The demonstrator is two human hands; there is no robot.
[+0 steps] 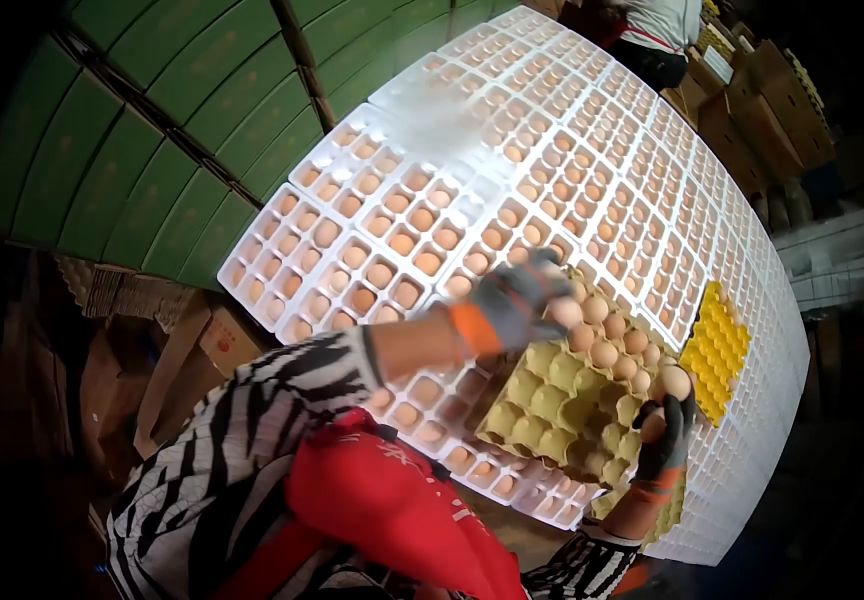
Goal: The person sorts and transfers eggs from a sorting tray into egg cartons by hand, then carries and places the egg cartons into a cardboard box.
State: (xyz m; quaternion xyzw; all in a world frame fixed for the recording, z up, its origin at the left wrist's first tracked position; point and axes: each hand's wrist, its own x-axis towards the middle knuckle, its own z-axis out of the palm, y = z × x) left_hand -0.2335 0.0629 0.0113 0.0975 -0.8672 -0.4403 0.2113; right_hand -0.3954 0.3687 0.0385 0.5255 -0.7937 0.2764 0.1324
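Observation:
My left hand [522, 300], in a grey glove with an orange cuff, is over the far left corner of a pulp egg tray [552, 405]. It is closed around an egg [564, 312], its fingers blurred by motion. Several eggs fill the tray's far rows, while its near cups are bare. At the tray's right edge my right hand [664, 445], in a dark glove with an orange cuff, is curled around eggs, one pale egg [674, 382] at its fingertips and another in the palm. Beneath the pulp tray lie white plastic trays [357, 250] with eggs in square pockets.
A yellow egg tray [716, 355] lies to the right on the white trays. Stacked green boxes [202, 90] form a wall at the left. Brown cartons [767, 120] stand at the back right, and another person [657, 40] is at the far end.

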